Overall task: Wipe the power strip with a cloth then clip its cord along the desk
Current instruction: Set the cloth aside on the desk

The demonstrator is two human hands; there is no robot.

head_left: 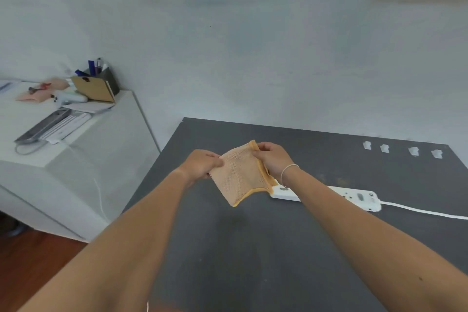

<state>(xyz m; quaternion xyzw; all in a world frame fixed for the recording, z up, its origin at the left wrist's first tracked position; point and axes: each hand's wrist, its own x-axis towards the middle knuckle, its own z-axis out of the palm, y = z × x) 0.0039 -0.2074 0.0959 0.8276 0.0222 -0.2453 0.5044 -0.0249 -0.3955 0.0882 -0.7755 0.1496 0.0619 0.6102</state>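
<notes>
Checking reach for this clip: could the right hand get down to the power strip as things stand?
Probably yes. The right hand hovers just above the power strip, with only open desk between. But it grips the cloth together with the left hand.

The cloth (240, 175) is a peach open-weave mesh with a yellow stitched border. The tabletop (253, 248) looks matt dark grey, faintly scuffed. The power strip (354, 196) and its cord (425, 211) are smooth white plastic, as are the clips (402, 151).
</notes>
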